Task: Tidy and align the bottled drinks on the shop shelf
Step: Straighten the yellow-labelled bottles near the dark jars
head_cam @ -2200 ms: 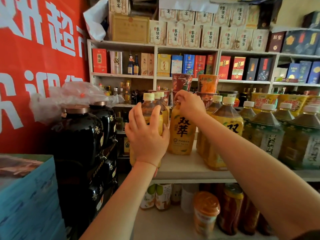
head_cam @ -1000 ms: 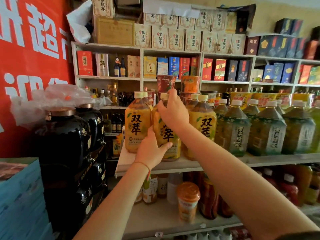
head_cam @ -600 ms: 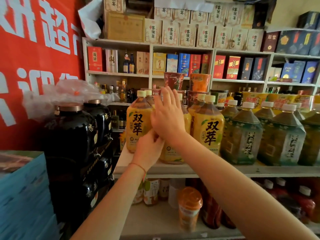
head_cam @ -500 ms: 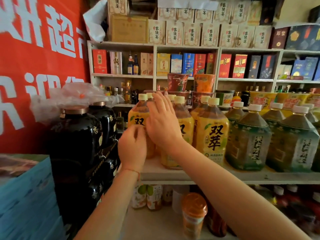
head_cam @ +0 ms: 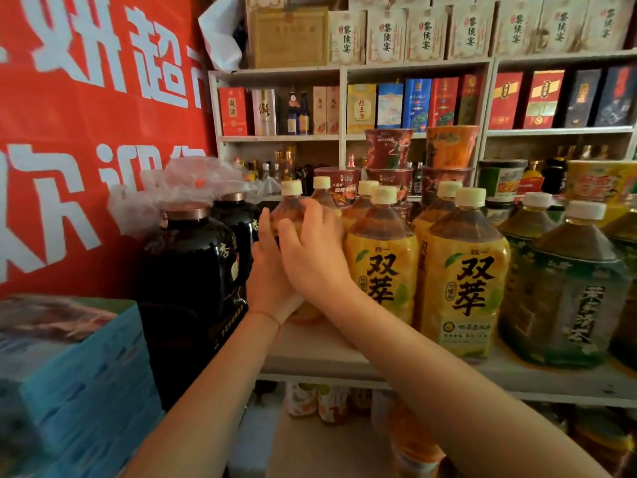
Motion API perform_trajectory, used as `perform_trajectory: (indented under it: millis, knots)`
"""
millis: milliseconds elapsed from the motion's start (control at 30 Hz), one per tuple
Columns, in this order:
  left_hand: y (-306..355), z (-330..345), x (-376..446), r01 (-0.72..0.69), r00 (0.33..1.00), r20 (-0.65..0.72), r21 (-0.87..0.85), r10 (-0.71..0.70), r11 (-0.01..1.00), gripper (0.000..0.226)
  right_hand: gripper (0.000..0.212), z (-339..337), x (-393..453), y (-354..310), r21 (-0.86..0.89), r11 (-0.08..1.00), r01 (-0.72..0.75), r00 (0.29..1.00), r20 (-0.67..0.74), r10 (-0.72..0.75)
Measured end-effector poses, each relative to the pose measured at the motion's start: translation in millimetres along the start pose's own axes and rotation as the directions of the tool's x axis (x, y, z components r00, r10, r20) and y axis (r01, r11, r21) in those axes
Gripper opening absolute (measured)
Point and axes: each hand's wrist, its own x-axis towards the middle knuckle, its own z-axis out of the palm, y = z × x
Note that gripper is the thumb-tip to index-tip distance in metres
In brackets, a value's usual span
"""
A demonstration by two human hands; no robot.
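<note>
A yellow-labelled tea bottle (head_cam: 291, 215) is standing at the left end of the white shelf (head_cam: 320, 353), its label and lower body hiding behind both hands. The left hand (head_cam: 267, 270) is lying against its left side, fingers straight, while the right hand (head_cam: 312, 257) is curling over its front below the shoulder. Two matching bottles (head_cam: 382, 263) are facing forward just beside it; green-labelled bottles (head_cam: 568, 291) are running off the right edge. Black jars (head_cam: 193, 270) are crowding the left.
</note>
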Motion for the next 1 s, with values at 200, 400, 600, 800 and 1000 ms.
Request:
perform_trajectory:
  millis: [200, 400, 600, 800, 1000]
  knots:
    - [-26.9, -26.7, 7.8, 0.173, 0.962, -0.104, -0.482, -0.252, 0.859, 0.117, 0.048, 13.0, 17.2, -1.2, 0.066, 0.995, -0.069, 0.997, 0.027, 0.067]
    - [-60.9, -64.5, 15.7, 0.233, 0.939, -0.092, -0.535, -0.331, 0.812, 0.113, 0.060, 41.2, 63.4, 15.2, -0.189, 0.962, -0.197, 0.977, -0.118, 0.176]
    - [-94.1, -95.7, 39.3, 0.175, 0.972, -0.042, -0.532, -0.232, 0.829, 0.107, 0.036, 64.6, 107.2, 27.9, -0.713, 0.606, -0.354, 0.935, -0.257, 0.243]
    - [-110.2, -90.9, 45.5, 0.137, 0.988, 0.007, -0.509, -0.154, 0.850, 0.108, 0.036, 55.7, 114.0, 27.3, -0.743, 0.615, -0.265, 0.964, -0.190, 0.185]
    - [-108.5, -71.2, 37.6, 0.144, 0.989, 0.101, -0.555, -0.106, 0.819, 0.113, 0.044, 45.1, 114.3, 18.5, -0.598, 0.778, -0.195, 0.981, -0.104, 0.166]
